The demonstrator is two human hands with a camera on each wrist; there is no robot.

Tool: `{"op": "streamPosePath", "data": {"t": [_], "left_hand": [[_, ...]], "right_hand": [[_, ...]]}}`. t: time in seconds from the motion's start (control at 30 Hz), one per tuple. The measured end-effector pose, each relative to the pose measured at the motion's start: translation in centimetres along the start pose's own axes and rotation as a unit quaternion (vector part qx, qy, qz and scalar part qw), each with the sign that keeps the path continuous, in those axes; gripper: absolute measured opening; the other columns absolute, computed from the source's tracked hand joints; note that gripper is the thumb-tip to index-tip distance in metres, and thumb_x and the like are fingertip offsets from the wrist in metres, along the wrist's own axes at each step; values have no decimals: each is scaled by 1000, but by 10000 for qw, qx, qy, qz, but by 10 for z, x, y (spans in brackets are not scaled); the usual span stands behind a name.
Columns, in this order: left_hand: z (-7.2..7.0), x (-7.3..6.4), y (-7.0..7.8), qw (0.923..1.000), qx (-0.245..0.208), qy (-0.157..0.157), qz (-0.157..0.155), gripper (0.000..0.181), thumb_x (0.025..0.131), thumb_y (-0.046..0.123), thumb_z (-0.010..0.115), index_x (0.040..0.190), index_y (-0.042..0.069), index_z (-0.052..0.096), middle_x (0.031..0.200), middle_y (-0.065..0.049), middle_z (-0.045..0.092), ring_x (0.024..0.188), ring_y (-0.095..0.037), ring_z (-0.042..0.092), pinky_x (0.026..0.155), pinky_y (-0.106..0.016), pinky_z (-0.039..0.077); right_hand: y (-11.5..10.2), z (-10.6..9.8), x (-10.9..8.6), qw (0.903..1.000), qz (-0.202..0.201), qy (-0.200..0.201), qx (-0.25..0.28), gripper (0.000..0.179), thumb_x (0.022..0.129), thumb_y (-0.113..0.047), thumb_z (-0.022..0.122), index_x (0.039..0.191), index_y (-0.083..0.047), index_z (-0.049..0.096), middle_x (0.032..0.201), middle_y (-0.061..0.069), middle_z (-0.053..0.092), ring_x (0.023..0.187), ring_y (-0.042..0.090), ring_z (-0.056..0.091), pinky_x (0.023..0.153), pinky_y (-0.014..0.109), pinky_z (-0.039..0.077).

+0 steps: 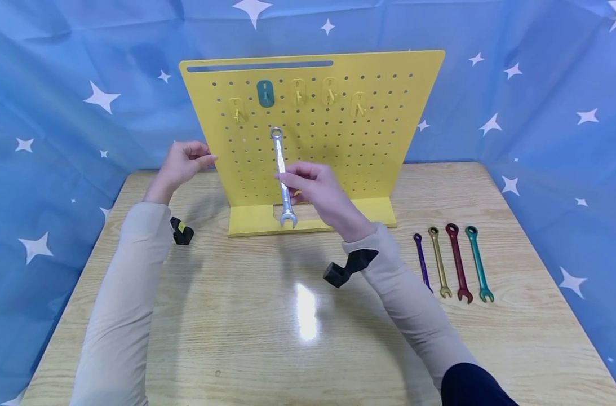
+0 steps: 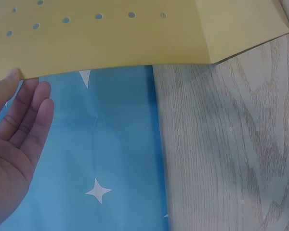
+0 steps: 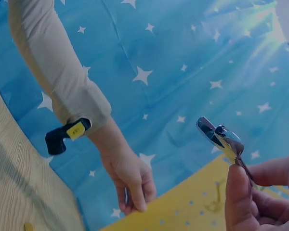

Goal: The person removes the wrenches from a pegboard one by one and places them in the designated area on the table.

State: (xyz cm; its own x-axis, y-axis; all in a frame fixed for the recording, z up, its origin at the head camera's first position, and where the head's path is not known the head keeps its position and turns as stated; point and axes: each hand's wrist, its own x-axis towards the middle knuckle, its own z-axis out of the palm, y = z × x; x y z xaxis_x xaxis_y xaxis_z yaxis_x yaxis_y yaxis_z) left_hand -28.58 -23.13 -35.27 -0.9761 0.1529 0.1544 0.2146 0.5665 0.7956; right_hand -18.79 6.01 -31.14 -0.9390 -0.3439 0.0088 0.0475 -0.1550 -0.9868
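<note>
A silver combination wrench (image 1: pixel 281 160) is pinched near its middle between the thumb and fingers of my right hand (image 1: pixel 320 189). It hangs almost upright in front of the yellow pegboard (image 1: pixel 348 180), ring end up and open jaw down; the right wrist view shows one shiny end of the wrench (image 3: pixel 221 137) close up. My left hand (image 1: pixel 181 163) grips the board's left edge, thumb at the front face and fingers partly hidden behind. Above the wrench, a teal hook (image 1: pixel 265 93) is mounted on the board, with several yellow hooks (image 1: pixel 329 91) beside it.
On the wooden table (image 1: pixel 226 338) at the right lie a purple wrench (image 1: pixel 421 259), a gold wrench (image 1: pixel 440 262), a red wrench (image 1: pixel 459 262) and a teal wrench (image 1: pixel 479 262), side by side. A blue star-patterned cloth (image 1: pixel 521 67) surrounds the table. Black cameras (image 1: pixel 345 269) sit on both wrists.
</note>
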Motion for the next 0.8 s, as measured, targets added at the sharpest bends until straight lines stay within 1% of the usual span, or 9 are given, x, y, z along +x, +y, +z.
{"op": "streamPosePath", "data": {"t": [0.13, 0.3, 0.43, 0.5, 0.57, 0.63, 0.73, 0.8], "left_hand": [[0, 1, -2, 10000, 20, -10, 24, 21, 90, 14, 64, 93, -6, 65, 74, 0, 65, 64, -4, 57, 60, -21, 45], [0, 2, -4, 10000, -4, -14, 57, 20, 90, 14, 64, 91, -6, 65, 72, 4, 64, 64, -4, 57, 60, -20, 44], [0, 2, -5, 10000, -2, -3, 65, 19, 90, 13, 64, 90, -6, 65, 70, 7, 63, 63, -4, 57, 60, -22, 44], [0, 2, -5, 10000, 14, 6, 51, 19, 90, 13, 64, 90, -5, 65, 71, 6, 64, 64, -4, 57, 61, -23, 45], [0, 2, -5, 10000, 28, 8, 51, 19, 90, 13, 64, 91, -6, 65, 72, 3, 65, 64, -4, 57, 62, -25, 45], [0, 2, -5, 10000, 30, 2, 45, 19, 90, 13, 64, 91, -6, 65, 73, -1, 66, 64, -4, 57, 62, -25, 45], [0, 2, -4, 10000, 5, -1, 29, 20, 90, 14, 64, 91, -6, 65, 75, -4, 66, 64, -5, 57, 60, -22, 44], [0, 2, -3, 10000, -11, -5, 18, 20, 90, 14, 64, 91, -6, 65, 75, -4, 66, 64, -5, 56, 60, -20, 43]], "right_hand": [[1, -13, -7, 9999, 43, 64, -95, 12, 90, -3, 60, 81, -8, 65, 71, 3, 53, 62, 12, 50, 57, 23, 48], [3, -30, -16, 9994, 175, 215, -184, 12, 91, -4, 60, 81, -10, 66, 73, 2, 55, 63, 13, 51, 58, 23, 48], [5, -43, -22, 9987, 284, 339, -250, 10, 91, -6, 60, 84, -9, 66, 74, 2, 56, 64, 13, 51, 59, 24, 49], [5, -49, -25, 9981, 331, 423, -313, 8, 91, -7, 60, 85, -8, 66, 74, 2, 56, 65, 13, 51, 60, 24, 49], [6, -55, -28, 9973, 379, 496, -385, 7, 92, -8, 61, 86, -8, 65, 75, 1, 55, 65, 13, 51, 60, 24, 49], [7, -61, -32, 9965, 385, 578, -471, 8, 92, -8, 60, 86, -9, 65, 75, 2, 55, 66, 13, 51, 60, 24, 49], [9, -72, -37, 9957, 375, 670, -510, 7, 92, -8, 60, 87, -7, 65, 76, 1, 55, 68, 13, 50, 60, 24, 50], [10, -79, -41, 9953, 355, 737, -523, 7, 92, -8, 60, 87, -7, 66, 75, 1, 55, 69, 13, 51, 61, 24, 50]]}}
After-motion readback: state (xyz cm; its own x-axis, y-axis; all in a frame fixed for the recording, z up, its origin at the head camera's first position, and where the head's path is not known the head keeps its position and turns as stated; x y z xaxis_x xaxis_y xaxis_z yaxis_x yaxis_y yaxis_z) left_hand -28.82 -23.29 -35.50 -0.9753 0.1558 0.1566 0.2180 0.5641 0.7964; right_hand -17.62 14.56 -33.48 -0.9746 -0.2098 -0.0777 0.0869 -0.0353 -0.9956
